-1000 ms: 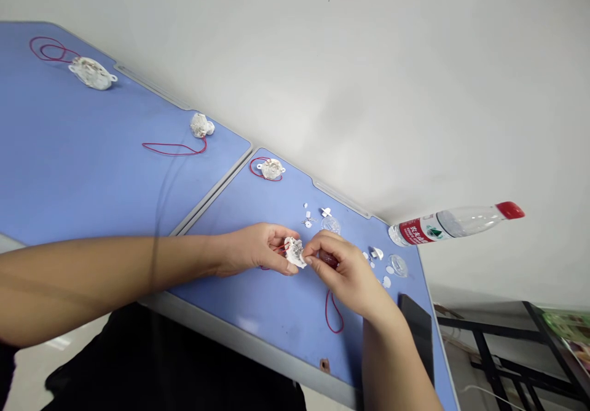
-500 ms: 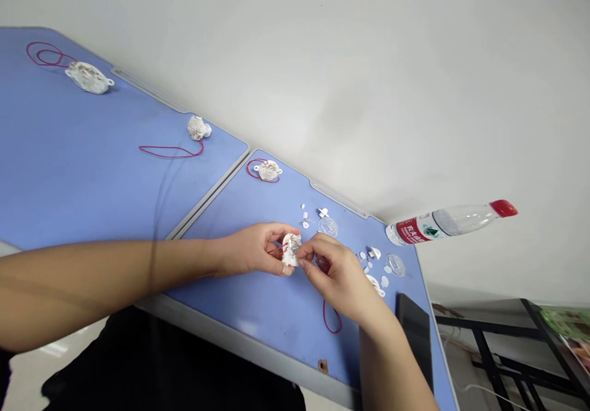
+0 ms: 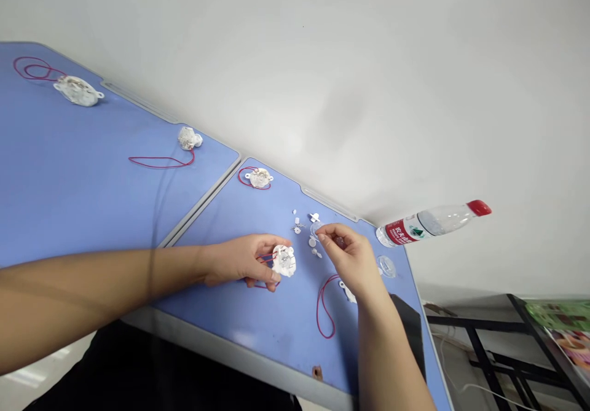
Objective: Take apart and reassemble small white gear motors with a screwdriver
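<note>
Fingers of my left hand (image 3: 251,260) are wrapped round the edge of a round white device (image 3: 284,260) with red wires, its inner side facing up. My right hand (image 3: 345,254) is away from it, thumb and fingertips pinched together over a clear round cover (image 3: 317,231); whatever they hold, if anything, is too small to name. Small white parts (image 3: 297,229) lie between the hands, towards the wall. Beside my right wrist is another white device (image 3: 348,292), partly hidden, with a red wire loop (image 3: 326,313) next to it.
Three more white devices with red wires lie farther left, one near the table seam (image 3: 259,178). A red-capped bottle (image 3: 433,225) stands at the right by the wall. A black flat object (image 3: 409,331) lies beside my right forearm, and another clear cover (image 3: 387,266) near the bottle.
My right hand has left the white device and moved right, towards the small parts. The device stays in my left hand, its inner side now more exposed. The whole view has shifted slightly.
</note>
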### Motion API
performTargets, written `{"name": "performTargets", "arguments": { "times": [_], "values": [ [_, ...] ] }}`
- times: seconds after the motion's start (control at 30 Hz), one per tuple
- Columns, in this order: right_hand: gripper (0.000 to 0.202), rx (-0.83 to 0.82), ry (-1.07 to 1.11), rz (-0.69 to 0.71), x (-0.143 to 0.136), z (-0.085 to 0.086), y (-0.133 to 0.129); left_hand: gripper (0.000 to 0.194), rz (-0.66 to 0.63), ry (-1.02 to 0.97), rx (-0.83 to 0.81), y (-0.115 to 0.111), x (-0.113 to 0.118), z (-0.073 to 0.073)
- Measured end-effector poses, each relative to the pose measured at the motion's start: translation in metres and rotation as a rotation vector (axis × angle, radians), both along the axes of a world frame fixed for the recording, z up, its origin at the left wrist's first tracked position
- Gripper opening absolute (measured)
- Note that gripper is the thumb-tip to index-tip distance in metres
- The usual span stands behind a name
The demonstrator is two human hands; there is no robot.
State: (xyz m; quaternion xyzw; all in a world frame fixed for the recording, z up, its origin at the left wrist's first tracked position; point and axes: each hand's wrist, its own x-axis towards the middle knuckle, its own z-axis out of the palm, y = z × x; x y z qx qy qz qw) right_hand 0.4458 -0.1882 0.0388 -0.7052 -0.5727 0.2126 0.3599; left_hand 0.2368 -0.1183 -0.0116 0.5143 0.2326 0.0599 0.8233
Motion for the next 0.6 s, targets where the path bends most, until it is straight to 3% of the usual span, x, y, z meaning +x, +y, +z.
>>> {"name": "performTargets", "arguments": {
  "times": [0.17,0.3,0.43,0.6],
  "values": [
    [0.019,-0.011,-0.087,0.029,0.003,-0.009,0.005,0.073,-0.065,0.006,-0.031,0.003,-0.002,-0.002],
    [0.02,-0.122,-0.301,-0.05,0.003,-0.013,0.013,0.075,-0.078,-0.034,0.011,0.011,-0.002,-0.009],
    [0.02,-0.169,-0.457,-0.085,-0.005,-0.014,0.033,0.075,-0.058,-0.013,0.035,0.016,-0.001,-0.012],
    [0.022,-0.229,-0.6,-0.07,-0.01,-0.02,0.067,0.076,-0.03,-0.035,-0.062,0.015,0.002,-0.015]
  ]
}}
